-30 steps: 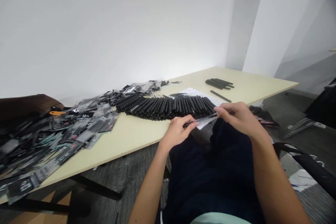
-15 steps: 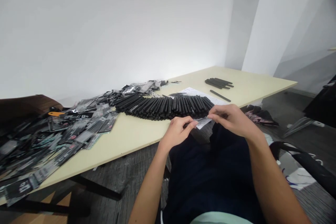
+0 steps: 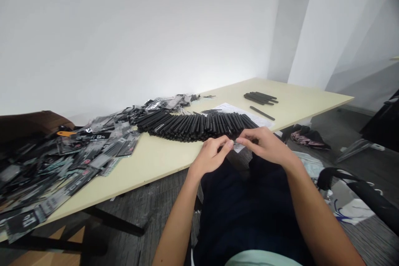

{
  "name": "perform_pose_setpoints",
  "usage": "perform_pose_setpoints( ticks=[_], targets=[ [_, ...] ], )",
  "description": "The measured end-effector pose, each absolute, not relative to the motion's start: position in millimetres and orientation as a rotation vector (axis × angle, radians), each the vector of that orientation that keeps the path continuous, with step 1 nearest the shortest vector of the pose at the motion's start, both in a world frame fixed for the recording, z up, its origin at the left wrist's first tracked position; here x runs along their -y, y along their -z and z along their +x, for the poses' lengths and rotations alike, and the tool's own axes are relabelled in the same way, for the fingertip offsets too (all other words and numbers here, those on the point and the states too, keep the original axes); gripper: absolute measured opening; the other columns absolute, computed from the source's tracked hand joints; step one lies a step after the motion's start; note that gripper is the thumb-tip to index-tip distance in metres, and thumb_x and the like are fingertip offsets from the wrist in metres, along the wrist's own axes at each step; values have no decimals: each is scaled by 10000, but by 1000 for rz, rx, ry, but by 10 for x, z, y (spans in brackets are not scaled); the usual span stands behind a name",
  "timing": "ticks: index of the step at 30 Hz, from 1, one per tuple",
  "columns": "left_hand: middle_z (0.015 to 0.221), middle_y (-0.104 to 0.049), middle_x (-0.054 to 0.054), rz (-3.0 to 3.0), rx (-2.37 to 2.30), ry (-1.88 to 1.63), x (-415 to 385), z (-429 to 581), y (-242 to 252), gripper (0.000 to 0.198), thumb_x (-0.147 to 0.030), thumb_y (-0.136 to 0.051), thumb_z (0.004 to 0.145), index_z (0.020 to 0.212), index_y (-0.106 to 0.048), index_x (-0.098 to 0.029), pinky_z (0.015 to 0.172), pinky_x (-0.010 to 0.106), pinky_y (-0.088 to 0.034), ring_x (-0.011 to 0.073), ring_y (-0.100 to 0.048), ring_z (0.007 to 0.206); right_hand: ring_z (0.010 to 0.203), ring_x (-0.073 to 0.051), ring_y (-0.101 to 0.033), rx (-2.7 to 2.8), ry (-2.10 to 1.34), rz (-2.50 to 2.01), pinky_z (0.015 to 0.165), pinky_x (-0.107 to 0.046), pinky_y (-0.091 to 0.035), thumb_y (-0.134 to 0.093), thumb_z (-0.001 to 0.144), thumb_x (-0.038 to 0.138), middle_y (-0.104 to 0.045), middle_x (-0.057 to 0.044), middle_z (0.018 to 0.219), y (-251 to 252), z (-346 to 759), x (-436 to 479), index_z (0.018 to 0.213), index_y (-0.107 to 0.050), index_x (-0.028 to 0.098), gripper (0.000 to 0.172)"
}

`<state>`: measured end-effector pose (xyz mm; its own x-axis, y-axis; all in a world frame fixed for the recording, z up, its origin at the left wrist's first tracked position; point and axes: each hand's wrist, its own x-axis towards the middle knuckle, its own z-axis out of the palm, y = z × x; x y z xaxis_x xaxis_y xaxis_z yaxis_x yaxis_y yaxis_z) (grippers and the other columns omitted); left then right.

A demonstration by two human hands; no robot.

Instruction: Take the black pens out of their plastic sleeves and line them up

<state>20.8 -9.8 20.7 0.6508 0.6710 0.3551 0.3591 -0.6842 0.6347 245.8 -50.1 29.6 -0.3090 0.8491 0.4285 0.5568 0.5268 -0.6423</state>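
My left hand and my right hand meet fingertip to fingertip over my lap, just below the table's front edge. Both pinch one thin black pen refill, which is almost wholly hidden between the fingers. Right behind the hands a long row of black pens lies side by side on the cream table.
A heap of opened black and clear packets covers the table's left end. A small bunch of black pens and a single pen lie at the far right by a white sheet. Bags and wrappers lie on the floor at the right.
My right hand has slid left along the thin piece until its fingertips meet my left hand's. The stretch of the piece seen between the hands has vanished.
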Motion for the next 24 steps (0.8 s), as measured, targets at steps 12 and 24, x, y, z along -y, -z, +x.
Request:
perform_pose_setpoints(
  ticks=[12,24],
  targets=[
    [814,-695,12,2312,-816,-877,56,228,-145,323,-420,-502,1047,920,-671,-176,703,257,-416,150,-619,747,622,-155,-425,1496,-711,-1085,593,-295,-370,-401,955,202,-583,3,781,-184,2754,455,959,-481,239,88],
    [769,-678,7,2252,-818,-930,71,239,-152,309,-417,-533,1033,907,-671,-171,669,249,-403,145,-607,721,772,-188,-588,1749,-611,-1080,711,-324,-505,-560,1016,464,-635,-54,912,-196,2777,454,1063,-612,228,246]
  ],
)
